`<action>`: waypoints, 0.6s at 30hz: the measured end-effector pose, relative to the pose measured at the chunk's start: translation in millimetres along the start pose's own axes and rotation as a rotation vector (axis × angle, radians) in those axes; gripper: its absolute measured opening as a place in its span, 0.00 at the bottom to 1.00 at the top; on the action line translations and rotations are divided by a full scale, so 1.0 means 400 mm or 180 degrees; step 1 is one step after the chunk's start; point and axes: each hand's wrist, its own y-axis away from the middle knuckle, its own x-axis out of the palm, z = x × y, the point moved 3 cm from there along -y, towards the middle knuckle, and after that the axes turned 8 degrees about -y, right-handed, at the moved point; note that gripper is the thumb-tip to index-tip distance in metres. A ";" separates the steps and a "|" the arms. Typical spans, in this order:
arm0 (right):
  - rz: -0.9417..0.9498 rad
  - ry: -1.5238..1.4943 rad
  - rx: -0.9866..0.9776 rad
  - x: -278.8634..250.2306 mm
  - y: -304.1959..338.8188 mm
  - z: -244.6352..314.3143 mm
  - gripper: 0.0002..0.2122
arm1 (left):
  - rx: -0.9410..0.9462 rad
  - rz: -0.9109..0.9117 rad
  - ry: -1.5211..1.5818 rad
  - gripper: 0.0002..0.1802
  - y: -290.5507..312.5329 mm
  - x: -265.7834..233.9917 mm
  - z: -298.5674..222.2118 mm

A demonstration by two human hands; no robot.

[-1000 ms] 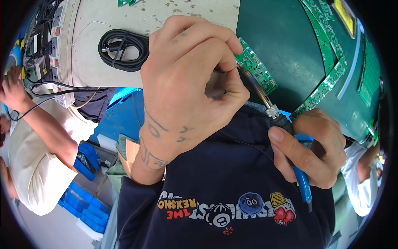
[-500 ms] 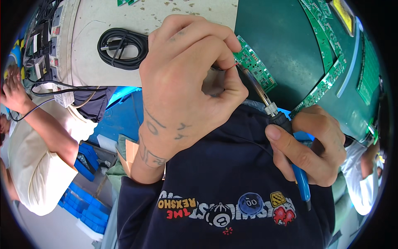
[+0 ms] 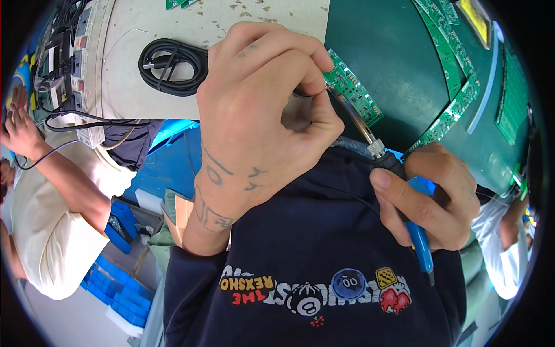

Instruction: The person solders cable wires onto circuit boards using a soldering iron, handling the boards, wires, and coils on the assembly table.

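My left hand [image 3: 260,110] is closed, thumb and forefinger pinched together over the near end of a green circuit board [image 3: 361,95]. A bit of thin red wire shows at the fingertips; the rest is hidden behind the fingers. In my right hand [image 3: 433,199] is a soldering iron [image 3: 421,246] with a blue handle, gripped between thumb and fingers. Its metal shaft slants up and left across the board's edge, and the tip points at the wire beside my left fingertips. Whether the tip touches is too small to tell.
A coiled black cable [image 3: 167,81] lies left of my left hand. Strips of green boards [image 3: 448,118] lie on the green mat [image 3: 399,52] at right. Power sockets [image 3: 80,58] line the bench's left edge. A co-worker's hand [image 3: 23,133] is at far left, above blue bins [image 3: 118,292].
The view has shifted slightly. My right hand and the soldering iron have moved a little up and left, with the handle turned slightly. My left hand keeps its pinch.
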 end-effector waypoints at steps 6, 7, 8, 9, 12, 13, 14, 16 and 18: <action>-0.0191 0.0209 0.0217 -0.078 0.021 0.021 0.15 | -0.0048 -0.0001 -0.0019 0.11 0.004 -0.002 -0.001; -0.0299 0.0373 0.0319 -0.091 0.023 0.024 0.16 | -0.0044 0.0005 -0.0008 0.11 0.003 -0.001 -0.002; -0.0361 0.0475 0.0362 -0.097 0.025 0.023 0.16 | -0.0027 -0.0027 0.0072 0.11 0.002 0.002 -0.003; -0.0422 0.0577 0.0407 -0.102 0.026 0.023 0.16 | -0.0004 -0.0010 0.0020 0.11 0.000 0.006 -0.004; -0.0425 0.0636 0.0405 -0.087 0.018 -0.002 0.18 | -0.0014 -0.0048 -0.0016 0.11 -0.001 0.006 -0.004; -0.0404 0.0703 0.0361 -0.077 0.013 -0.009 0.18 | -0.0015 -0.0081 0.0015 0.11 0.001 0.003 -0.005; -0.0429 0.0636 0.0391 -0.066 0.006 -0.018 0.18 | -0.0023 -0.0062 -0.0050 0.11 0.001 0.002 -0.004; -0.0488 0.0505 0.0446 -0.042 -0.009 -0.032 0.18 | -0.0003 -0.0023 0.0000 0.11 0.005 -0.002 -0.002; -0.0520 0.0369 0.0522 -0.017 -0.026 -0.044 0.17 | 0.0023 0.0006 0.0102 0.10 0.007 -0.006 0.002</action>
